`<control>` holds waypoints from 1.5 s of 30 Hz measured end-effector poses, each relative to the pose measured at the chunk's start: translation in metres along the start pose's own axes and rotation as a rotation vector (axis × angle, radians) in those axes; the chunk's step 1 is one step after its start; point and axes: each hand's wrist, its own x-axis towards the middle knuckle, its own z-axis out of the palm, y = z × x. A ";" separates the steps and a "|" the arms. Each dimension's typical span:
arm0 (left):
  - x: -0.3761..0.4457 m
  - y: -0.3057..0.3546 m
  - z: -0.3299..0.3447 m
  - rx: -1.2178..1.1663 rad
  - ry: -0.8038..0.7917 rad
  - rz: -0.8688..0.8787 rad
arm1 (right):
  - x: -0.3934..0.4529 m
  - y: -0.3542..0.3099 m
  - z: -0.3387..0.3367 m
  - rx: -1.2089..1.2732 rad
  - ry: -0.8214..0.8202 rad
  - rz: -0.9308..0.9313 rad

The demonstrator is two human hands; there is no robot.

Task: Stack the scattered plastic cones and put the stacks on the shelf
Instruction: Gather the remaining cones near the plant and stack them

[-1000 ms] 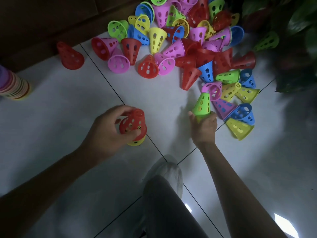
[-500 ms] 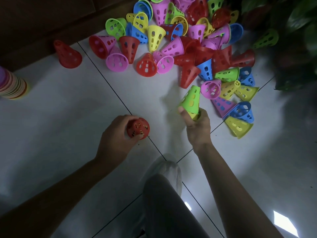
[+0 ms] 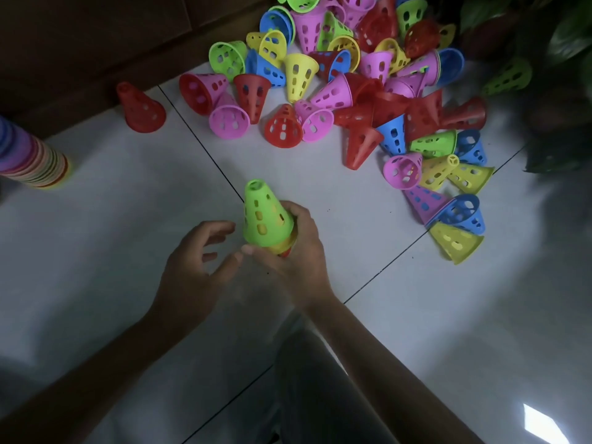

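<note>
Capping the red-and-yellow stack (image 3: 286, 249), a green cone (image 3: 264, 216) newly pinched by right hand (image 3: 294, 251); left hand (image 3: 195, 264) released, spread; stack grows.

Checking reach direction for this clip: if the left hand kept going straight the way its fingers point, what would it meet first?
The left hand is open, fingers aimed right and slightly up at the green cone that the right hand holds. It would probably meet that cone's lower edge first, though depth is unclear.

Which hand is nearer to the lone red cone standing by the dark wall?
Left. The left hand is below and slightly right of the lone red cone; the right hand, holding the green-topped stack, is farther right.
</note>
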 end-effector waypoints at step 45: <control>0.214 0.061 0.062 0.587 -0.340 0.217 | 0.106 0.056 -0.142 -0.864 0.336 0.166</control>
